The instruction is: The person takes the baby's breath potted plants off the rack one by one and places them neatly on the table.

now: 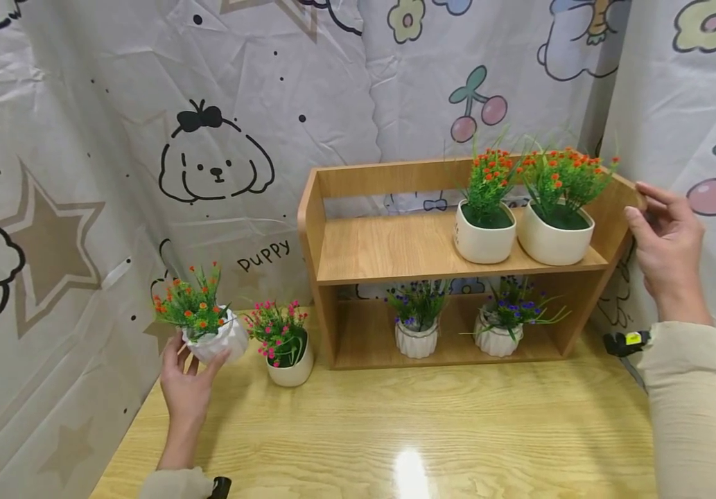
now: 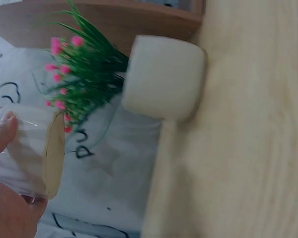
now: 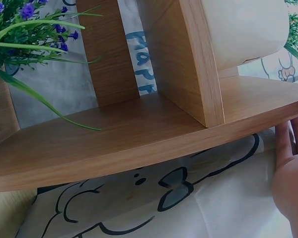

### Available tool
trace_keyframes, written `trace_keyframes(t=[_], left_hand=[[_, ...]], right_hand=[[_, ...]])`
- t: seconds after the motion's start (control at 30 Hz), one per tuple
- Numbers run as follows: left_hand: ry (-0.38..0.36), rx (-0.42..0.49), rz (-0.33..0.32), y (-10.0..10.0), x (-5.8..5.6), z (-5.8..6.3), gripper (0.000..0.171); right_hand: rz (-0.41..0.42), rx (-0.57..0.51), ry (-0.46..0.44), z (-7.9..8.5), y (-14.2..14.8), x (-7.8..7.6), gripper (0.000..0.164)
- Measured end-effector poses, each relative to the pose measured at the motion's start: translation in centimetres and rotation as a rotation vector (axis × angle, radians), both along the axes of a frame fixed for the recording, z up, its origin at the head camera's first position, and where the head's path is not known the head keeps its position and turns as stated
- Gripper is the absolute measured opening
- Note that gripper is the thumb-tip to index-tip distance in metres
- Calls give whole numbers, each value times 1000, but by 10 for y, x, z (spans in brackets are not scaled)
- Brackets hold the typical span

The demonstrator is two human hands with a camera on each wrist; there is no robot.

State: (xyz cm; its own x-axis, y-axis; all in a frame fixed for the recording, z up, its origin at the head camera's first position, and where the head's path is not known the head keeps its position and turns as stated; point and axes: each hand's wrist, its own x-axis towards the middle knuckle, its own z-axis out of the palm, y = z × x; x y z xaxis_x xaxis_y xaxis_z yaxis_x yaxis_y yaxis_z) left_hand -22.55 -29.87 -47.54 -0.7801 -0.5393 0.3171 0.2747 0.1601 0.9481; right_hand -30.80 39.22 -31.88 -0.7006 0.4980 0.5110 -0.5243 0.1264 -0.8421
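Note:
My left hand [image 1: 188,388] grips a white ribbed flowerpot [image 1: 228,339] with orange artificial flowers [image 1: 190,305], tilted and raised off the table at the left. Its pale base shows in the left wrist view, with my thumb [image 2: 7,129] on the pot's side. Right beside it on the table stands a smooth white pot [image 1: 292,369] of pink flowers. At the far right, my right hand [image 1: 674,242] pinches the upper front edge of the wooden shelf's [image 1: 376,249] right side panel, thumb on one side and fingers on the other.
Two cream pots [image 1: 485,242] of orange flowers stand on the upper shelf's right half. Below are two ribbed white pots [image 1: 416,339] with blue-purple flowers. Printed curtains [image 1: 308,104] enclose the wooden table [image 1: 345,430] at the back and sides.

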Motion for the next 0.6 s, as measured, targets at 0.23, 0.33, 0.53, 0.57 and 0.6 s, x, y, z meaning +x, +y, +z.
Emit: trace_keyframes(t=[0.23,0.33,0.53,0.57,0.6], left_hand=[[-89,-33,10,-7,-7,-27,88],[-107,-32,-1,-8,-8,-35,87],[-150,-28,-22,-10,-8,-44,86],[-159,-26,-26,-10,-9,-45,86],[-165,-14,-33,-11,-9,-45,87]], right_hand=[[-2,16,-20,0,0,1,40],[-16,35,-31,0,-1,1,40],[-18,45,-22,0,-1,1,40],[-16,41,-13,0,-1,1,39],[-12,31,-2,0,0,1,39]])
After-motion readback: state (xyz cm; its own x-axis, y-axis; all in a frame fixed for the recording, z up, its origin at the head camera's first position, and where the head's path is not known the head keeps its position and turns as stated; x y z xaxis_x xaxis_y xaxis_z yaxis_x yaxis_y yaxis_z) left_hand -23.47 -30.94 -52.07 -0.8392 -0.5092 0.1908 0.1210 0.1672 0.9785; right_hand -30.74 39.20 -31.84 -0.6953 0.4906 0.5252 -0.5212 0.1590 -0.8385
